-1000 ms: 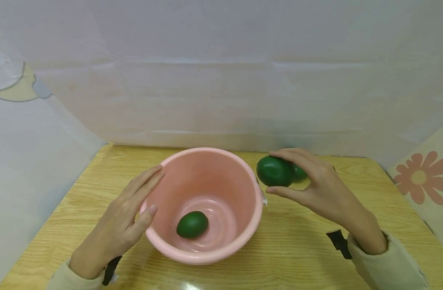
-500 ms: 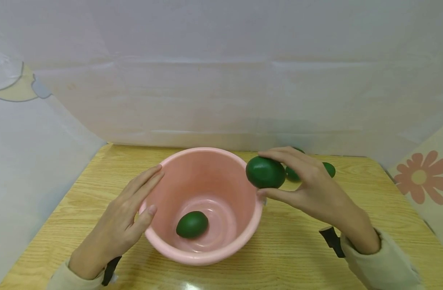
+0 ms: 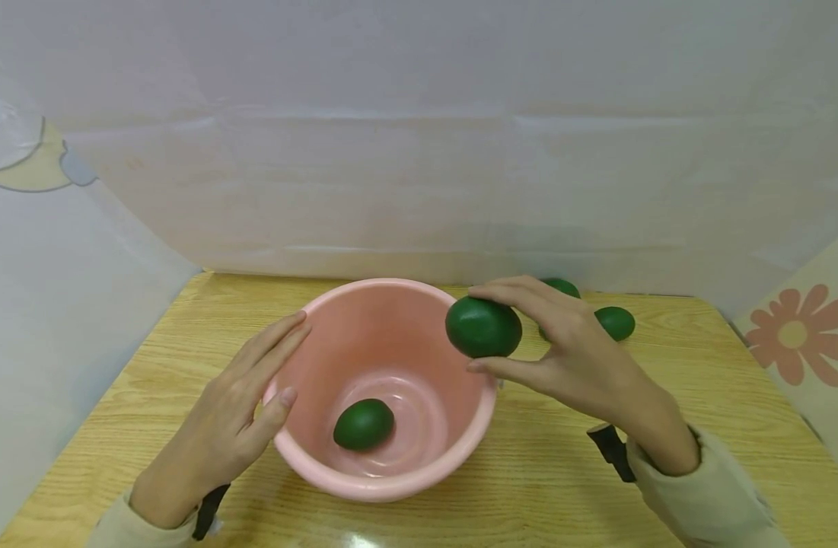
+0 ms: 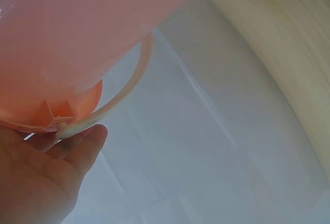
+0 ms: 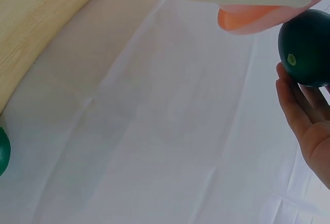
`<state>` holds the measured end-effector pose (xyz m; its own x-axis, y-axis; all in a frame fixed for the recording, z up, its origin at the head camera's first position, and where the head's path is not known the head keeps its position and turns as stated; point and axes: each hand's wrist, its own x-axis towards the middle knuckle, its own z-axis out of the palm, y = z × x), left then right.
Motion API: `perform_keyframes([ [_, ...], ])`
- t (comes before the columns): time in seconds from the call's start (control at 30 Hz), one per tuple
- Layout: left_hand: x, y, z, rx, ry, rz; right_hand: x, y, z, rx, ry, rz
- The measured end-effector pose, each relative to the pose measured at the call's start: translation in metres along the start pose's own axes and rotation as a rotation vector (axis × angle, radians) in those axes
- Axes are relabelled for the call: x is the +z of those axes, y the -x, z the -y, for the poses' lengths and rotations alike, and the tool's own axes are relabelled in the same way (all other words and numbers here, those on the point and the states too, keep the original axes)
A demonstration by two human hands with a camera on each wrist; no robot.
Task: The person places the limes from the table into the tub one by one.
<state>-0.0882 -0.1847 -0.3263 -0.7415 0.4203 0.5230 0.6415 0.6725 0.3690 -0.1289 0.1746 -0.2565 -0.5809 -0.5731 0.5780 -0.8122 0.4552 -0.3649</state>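
Fingers and thumb of your right hand (image 3: 586, 365) are clamped on a green fruit (image 3: 483, 327), with the fingers on top and the thumb below, as the head view sees it. That fruit sticks out past your fingertips, by the far right edge of the bucket (image 3: 391, 323). I cannot tell if it touches the rim. Your left hand (image 3: 227, 418) rests on the rim at the other side. Its fingers are nearly straight, with the thumb set apart from them. Close by those left fingertips, the handle (image 4: 121, 95) joins the bucket.

A low fruit (image 3: 364, 425) lies on the bucket's floor, between your two hands and deeper than all your fingers. On the table (image 3: 542, 472), past your right fingers, is a back fruit (image 3: 561, 287). A side fruit (image 3: 615, 323) lies behind that same hand, and a bit of a hidden fruit (image 3: 543, 333) peeks out between finger and thumb.

To do this well, I think you should squeeze just enough, since a round, smooth skin may slip. Lift your thumb well over the rim so it does not bump. Press lightly with your left fingers so nothing tips. If you let go, do it low and gently, away from the low fruit.
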Motion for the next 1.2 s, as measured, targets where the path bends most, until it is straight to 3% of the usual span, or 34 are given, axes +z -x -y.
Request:
perform_keyframes([
  [1.2,0.001,0.000,0.000,0.002,-0.003,-0.004,0.029,-0.021,0.005,-0.001,-0.036,0.198],
])
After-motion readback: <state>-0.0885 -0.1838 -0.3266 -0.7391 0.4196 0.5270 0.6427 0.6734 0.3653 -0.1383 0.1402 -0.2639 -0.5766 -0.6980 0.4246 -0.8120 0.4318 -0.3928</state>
